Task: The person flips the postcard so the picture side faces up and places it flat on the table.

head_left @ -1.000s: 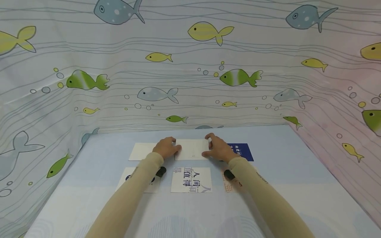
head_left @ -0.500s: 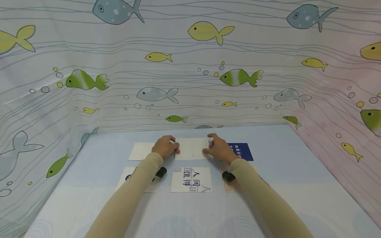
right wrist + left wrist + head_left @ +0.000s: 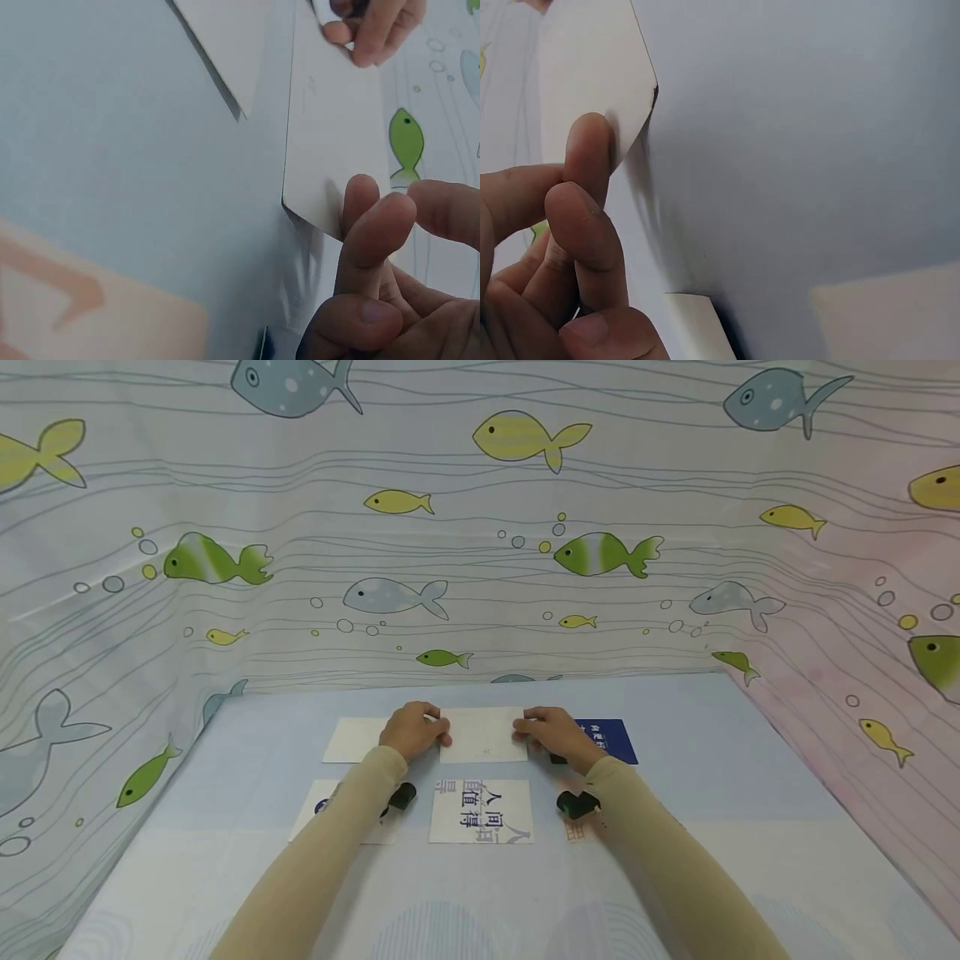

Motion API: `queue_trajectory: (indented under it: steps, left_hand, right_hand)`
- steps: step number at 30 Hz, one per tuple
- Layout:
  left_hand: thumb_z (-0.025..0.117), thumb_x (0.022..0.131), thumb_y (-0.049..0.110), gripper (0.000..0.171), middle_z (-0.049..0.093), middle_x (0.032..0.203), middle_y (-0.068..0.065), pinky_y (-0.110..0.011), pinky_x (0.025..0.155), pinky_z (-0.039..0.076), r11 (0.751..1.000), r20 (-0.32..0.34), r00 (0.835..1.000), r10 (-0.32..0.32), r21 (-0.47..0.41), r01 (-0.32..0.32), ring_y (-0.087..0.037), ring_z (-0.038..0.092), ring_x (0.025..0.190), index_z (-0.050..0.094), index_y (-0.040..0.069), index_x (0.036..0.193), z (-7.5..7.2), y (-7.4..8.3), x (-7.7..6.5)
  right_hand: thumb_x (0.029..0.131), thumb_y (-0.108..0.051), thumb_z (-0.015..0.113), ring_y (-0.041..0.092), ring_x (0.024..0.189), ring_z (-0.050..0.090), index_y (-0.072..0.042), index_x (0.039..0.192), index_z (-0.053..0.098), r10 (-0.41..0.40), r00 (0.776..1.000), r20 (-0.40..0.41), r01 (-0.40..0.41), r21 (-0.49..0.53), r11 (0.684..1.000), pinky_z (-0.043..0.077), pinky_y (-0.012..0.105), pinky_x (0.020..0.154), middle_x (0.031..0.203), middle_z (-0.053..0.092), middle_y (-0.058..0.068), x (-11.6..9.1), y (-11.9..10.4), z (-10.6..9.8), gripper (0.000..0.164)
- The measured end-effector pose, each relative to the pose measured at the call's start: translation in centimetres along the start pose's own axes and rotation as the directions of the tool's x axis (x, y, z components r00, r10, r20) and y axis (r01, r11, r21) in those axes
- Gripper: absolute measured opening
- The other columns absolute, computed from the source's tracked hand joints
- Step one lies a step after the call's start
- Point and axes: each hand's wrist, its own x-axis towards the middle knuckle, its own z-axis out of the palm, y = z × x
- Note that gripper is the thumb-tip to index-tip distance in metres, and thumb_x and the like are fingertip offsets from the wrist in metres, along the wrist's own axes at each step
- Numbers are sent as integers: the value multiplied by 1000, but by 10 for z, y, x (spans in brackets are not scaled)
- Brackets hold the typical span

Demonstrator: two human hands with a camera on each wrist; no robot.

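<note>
A blank white card (image 3: 483, 735) with a tiny mark near its front edge is in the middle of the back row. My left hand (image 3: 415, 731) pinches its left edge, thumb tip (image 3: 589, 146) over the face. At the opposite edge, my right hand (image 3: 558, 737) pinches the card, its fingertips (image 3: 361, 195) overlapping the corner in the right wrist view. Below the card's near corner a shadow shows in both wrist views. Beside the left hand lies another blank card (image 3: 348, 741), partly covered; a dark blue card (image 3: 617, 742) with white characters lies partly behind the right hand.
In the front row, a white card (image 3: 482, 814) bears blue and lilac characters. Another card (image 3: 306, 806) lies partly under the left forearm, and an orange-printed card (image 3: 97, 300) under the right. Black wrist cameras (image 3: 576, 804) hang below both wrists. A fish-patterned curtain (image 3: 480, 552) stands behind the table.
The right hand's fingers, raised and spread at the card's right edge before, have come down and together on it. The left fingers have drawn in slightly at the left edge.
</note>
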Motion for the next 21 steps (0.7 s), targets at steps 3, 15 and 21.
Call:
queue_trajectory:
  steps: [3,15,21]
  left_hand:
    - [58,100,34,38,73,75,9,-34,74,43,1000,-8,1000,-2,-20,2,-17,58,76,66,7,127,-1,-2,-1]
    - [56,102,45,42,75,81,6,-33,68,42,991,2,1000,5,-130,-5,-18,57,74,71,11,121,-4,-1,-6]
    - [54,100,58,49,75,84,7,-34,69,42,988,-19,1000,10,-153,-13,-20,59,76,69,14,115,-5,-3,-7]
  right_hand:
    - [98,-38,64,18,80,61,-4,144,52,-1,1000,-1,1,22,1000,42,41,91,96,75,0,-1,0,1,59]
    - [100,-37,63,19,81,63,-3,138,53,-15,1000,-27,17,63,998,43,39,88,102,75,3,-8,-5,3,51]
    - [100,-45,61,21,86,66,-6,133,56,-40,998,-50,44,80,996,42,42,91,104,75,1,-13,-8,3,51]
